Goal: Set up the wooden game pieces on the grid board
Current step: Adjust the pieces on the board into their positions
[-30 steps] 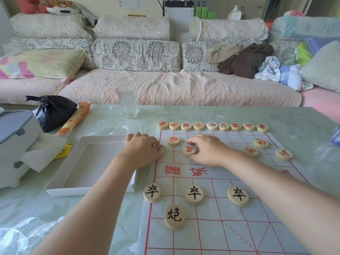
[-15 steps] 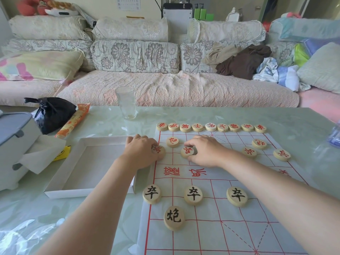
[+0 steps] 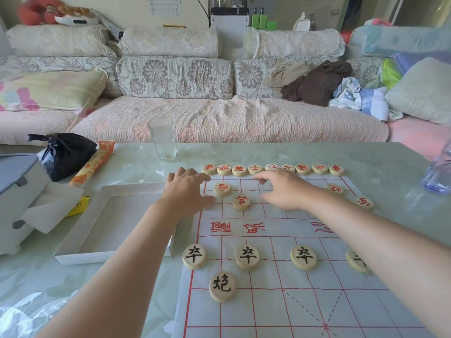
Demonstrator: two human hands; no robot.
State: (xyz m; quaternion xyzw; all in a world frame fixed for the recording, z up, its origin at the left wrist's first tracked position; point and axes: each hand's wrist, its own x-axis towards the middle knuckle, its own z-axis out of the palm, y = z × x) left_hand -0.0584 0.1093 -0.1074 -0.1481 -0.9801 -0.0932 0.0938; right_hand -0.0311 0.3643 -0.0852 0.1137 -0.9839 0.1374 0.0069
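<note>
A white cloth grid board with red lines lies on the glass table. A row of red-lettered wooden discs lines its far edge. Closer in sit a red disc, a second standing free between my hands, and two more at the right. Black-lettered discs form a row near me, with one behind it. My left hand hovers over the board's left edge, fingers spread. My right hand hangs loosely over the middle squares. Neither holds a piece.
A shallow white box lid lies left of the board. Beyond it stand a clear glass, a black bag and an orange packet. A grey-white case with tissue sits far left, a plastic bottle far right.
Both hands have let go of the red discs they were pressing and lifted away with fingers spread. The right hand's disc now lies uncovered on the board.
</note>
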